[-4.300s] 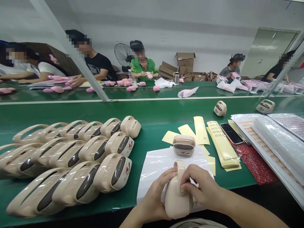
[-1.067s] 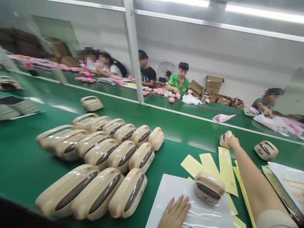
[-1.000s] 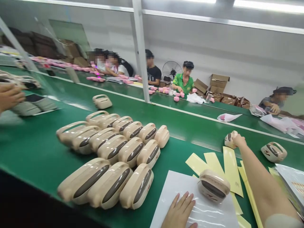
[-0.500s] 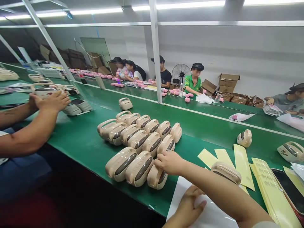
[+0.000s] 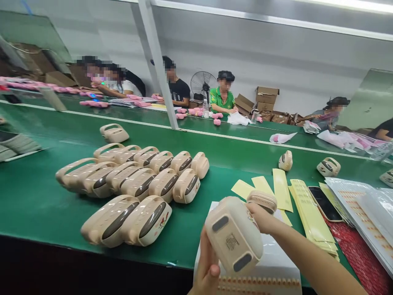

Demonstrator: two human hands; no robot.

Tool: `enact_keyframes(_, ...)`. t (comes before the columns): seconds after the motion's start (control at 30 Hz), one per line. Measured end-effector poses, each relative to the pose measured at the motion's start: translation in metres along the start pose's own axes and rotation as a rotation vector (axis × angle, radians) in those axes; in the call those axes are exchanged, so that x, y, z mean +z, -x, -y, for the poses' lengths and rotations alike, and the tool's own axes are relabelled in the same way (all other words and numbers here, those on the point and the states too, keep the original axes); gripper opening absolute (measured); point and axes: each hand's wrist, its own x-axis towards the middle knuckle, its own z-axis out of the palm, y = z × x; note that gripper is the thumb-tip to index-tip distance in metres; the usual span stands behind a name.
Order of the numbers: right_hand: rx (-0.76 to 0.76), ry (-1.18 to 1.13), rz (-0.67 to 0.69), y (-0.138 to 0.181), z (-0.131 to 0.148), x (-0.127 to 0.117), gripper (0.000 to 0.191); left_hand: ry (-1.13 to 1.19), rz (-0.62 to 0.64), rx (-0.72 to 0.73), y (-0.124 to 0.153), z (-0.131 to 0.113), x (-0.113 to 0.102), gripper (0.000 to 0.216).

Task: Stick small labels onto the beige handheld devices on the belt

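Observation:
A beige plastic device (image 5: 235, 239) with rounded corners is tilted up in front of me. Its underside faces me, showing two grey pads and a small printed label. My right hand (image 5: 256, 215) grips it from the far right side, most fingers hidden behind it. On its left side, my left hand (image 5: 207, 262) holds the edge, thumb at the front and fingers partly hidden. Below lies a white sheet (image 5: 260, 278) with rows of small orange stickers. Two similar devices (image 5: 145, 221) with dark panels stand nearby at the left, the nearer one with a printed picture on its end.
Several more handled devices (image 5: 138, 182) stand in rows on the green table (image 5: 37, 209). Yellow strips (image 5: 313, 217), a phone (image 5: 325, 203), sticker sheets (image 5: 362, 209) and red bubble wrap (image 5: 356, 250) lie at the right. A white post (image 5: 161, 65) rises beyond; people work across the table.
My right hand has taken the front-row device nearest me and brought it right, over the white sheet, turning its underside up. My left hand has joined on it. The view has swung right.

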Motion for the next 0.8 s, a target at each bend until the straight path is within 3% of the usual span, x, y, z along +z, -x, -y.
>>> enact_keyframes(0.07, 0.062, -0.025, -0.051, 0.011, -0.021, 0.007, 0.034, 0.149, 0.084, -0.126, -0.001, -0.008, 0.014, 0.076)
enact_keyframes(0.13, 0.129, -0.043, -0.098, 0.025, -0.038, 0.011, 0.038, 0.276, 0.091, -0.214, -0.001, -0.008, 0.023, 0.074)
enact_keyframes(0.23, 0.224, -0.153, -0.199, 0.053, -0.058, 0.009, 0.042, 0.486, 0.181, -0.408, -0.001, 0.009, 0.024, 0.059)
enact_keyframes(0.3, 0.264, -0.210, -0.357, 0.077, -0.071, 0.006, 0.045, 0.630, 0.206, -0.503, 0.000, 0.024, 0.019, 0.049)
enact_keyframes(0.37, 0.248, -0.122, -0.517, 0.103, -0.084, 0.010, 0.042, 0.723, 0.140, -0.514, 0.000, 0.038, 0.016, 0.044)
enact_keyframes(0.43, 0.161, 0.092, -0.571, 0.127, -0.097, 0.020, 0.035, 0.751, 0.017, -0.484, 0.000, 0.046, 0.015, 0.043)
enact_keyframes(0.53, 0.027, 0.352, -0.502, 0.156, -0.114, 0.041, 0.037, 0.715, -0.124, -0.438, -0.001, 0.049, 0.019, 0.046)
enact_keyframes(0.6, 0.023, 0.428, -0.461, 0.170, -0.124, 0.050, 0.046, 0.678, -0.142, -0.415, -0.003, 0.047, 0.023, 0.048)
enact_keyframes(0.8, 0.016, 0.568, -0.460, 0.187, -0.141, 0.051, 0.044, 0.587, -0.281, -0.457, -0.011, 0.032, 0.034, 0.045)
